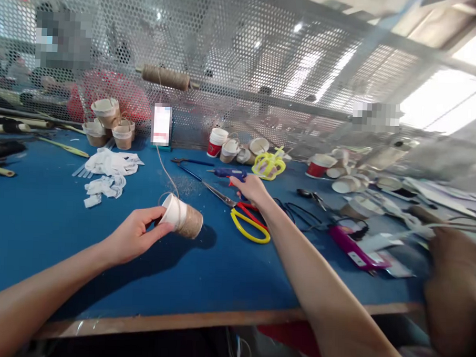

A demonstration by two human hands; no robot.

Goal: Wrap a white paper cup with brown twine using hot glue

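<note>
A paper cup [176, 212], tilted on its side above the blue table, is pinched at its white rim end by my left hand [141, 232]. Brown twine [192, 222] wraps its lower part, and a loose strand runs up to a twine roll [165, 77] on the mesh. My right hand [250, 188] is closed around a blue hot glue gun [228, 173] with a red trigger, its nozzle pointing left. Below that hand lie large scissors [246, 221] with yellow and red handles. Pliers [189, 168] with blue handles rest near the blades.
Twine-wrapped cups [108, 123] stand at the back left, beside crumpled white strips [112, 165]. More cups [231, 148] and a yellow frame [269, 165] line the back. A lit phone [162, 125] leans upright. Right are a purple tool [355, 249] and another person's arm [454, 282].
</note>
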